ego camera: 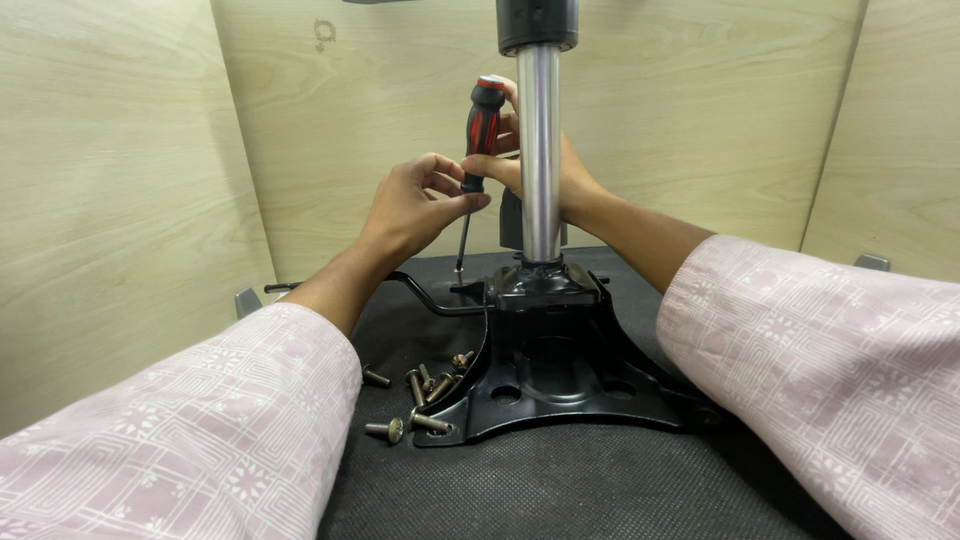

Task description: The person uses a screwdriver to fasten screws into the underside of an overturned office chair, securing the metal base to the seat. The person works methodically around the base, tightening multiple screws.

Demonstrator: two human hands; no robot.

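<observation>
A red and black screwdriver [484, 125] stands upright, its tip on a screw at the back left of a black metal chair mechanism [555, 375]. My right hand [545, 170] grips the handle from behind a shiny steel gas-lift cylinder [539, 150] that rises from the mechanism. My left hand [415, 205] pinches the lower end of the handle and the shaft. A black lever rod [425, 295] sticks out to the left of the mechanism.
Several loose bolts [420, 395] lie on the black mesh seat surface [560, 485] left of the mechanism. Light wooden panels [110, 200] enclose the left, back and right. Grey brackets [247, 302] sit at the panel bases.
</observation>
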